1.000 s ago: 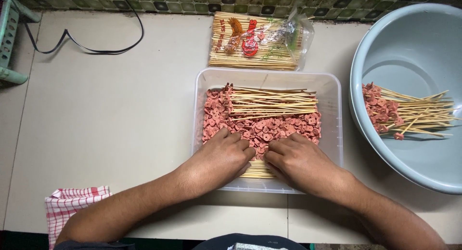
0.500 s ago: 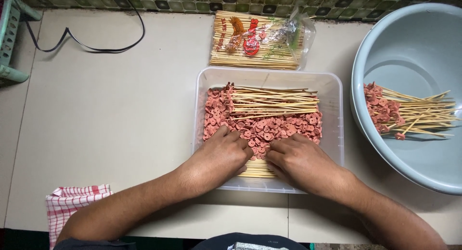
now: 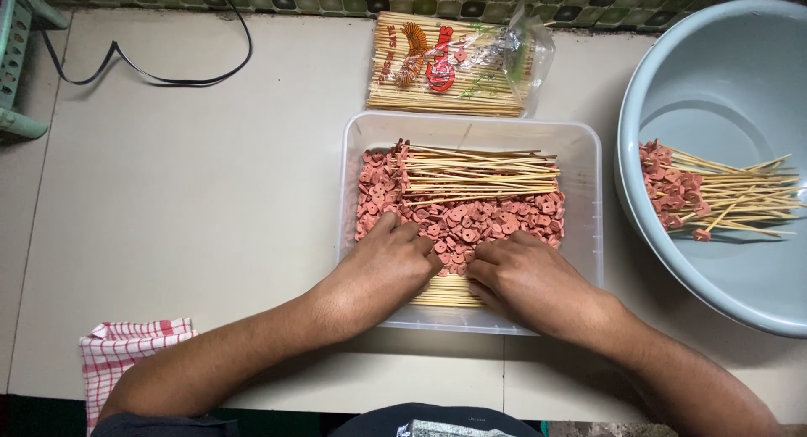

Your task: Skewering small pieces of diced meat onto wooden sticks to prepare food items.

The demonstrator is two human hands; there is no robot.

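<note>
- Two hands down inside the clear plastic tub (image 3: 588,202), side by side and nearly touching; left hand (image 3: 382,273) and right hand (image 3: 525,277) both palm-down over the near end of the pink sausage slices (image 3: 471,223).
- Fingers curled onto the slices and over the bare skewers (image 3: 445,292) along the tub's near wall; cannot tell whether either hand has a slice or a stick pinched, fingertips hidden under the knuckles.
- Best done, by judgement, with one slice picked at a time and pushed square through its middle onto a stick; stick kept low and level over the tub so nothing spills past its rim; fingertips kept off the sharp point.
- Loaded skewers (image 3: 479,172) lying across the tub's far half, slices bunched at the left end, just beyond the fingertips.
- More finished skewers (image 3: 714,193) in the grey-blue basin (image 3: 672,67) at the table's right edge, well apart from the right hand.
- Bagged pack of spare skewers (image 3: 454,67) near the table's far edge, beyond the tub.
- Red checked cloth (image 3: 126,353) at the near left corner, beside the left forearm; black cable (image 3: 160,71) towards the far left corner.
</note>
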